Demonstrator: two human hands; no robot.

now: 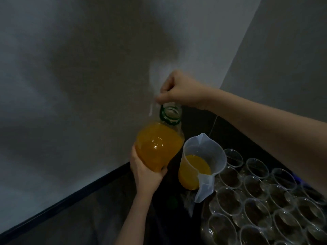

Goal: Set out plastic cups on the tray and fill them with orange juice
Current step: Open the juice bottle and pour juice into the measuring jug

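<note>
The orange juice bottle (158, 145) sits uncapped at centre, left hand (147, 171) with fingers wrapped round its base, right hand (180, 90) curled above the mouth, contents unclear. Right: half-filled jug (200, 161), clear cups (256, 200) crowding the dark table (123, 200); grey wall (70, 68) behind.

My bottle (159, 144) is clear, glossy plastic with highlights on its curve and a green ring at the neck. The jug (203, 161) is frosted, translucent plastic, duller. The cups (256, 197) are thin, clear, shiny plastic. The wall (70, 68) looks matt and smooth.
</note>
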